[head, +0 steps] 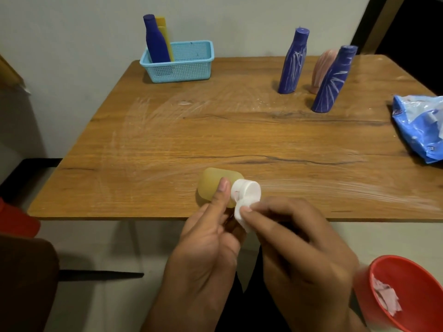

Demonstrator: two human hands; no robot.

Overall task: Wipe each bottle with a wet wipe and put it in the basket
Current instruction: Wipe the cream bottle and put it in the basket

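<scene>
Table (239, 130): smeared with white streaks. Basket (191, 65), far left corner: two bottles stand in it, one blue (155, 41), one yellow (164, 32); I judge these finished. Far right: three bottles (291, 65) upright and streaked white, not yet wiped. So you are on the third of six, by my count. Your left hand (206, 238) grips the amber bottle (213, 188) at the near edge, cap pointing right. Your right hand (297, 238) pinches the wipe (242, 215) against the white cap (249, 190), fingers curled narrow
</scene>
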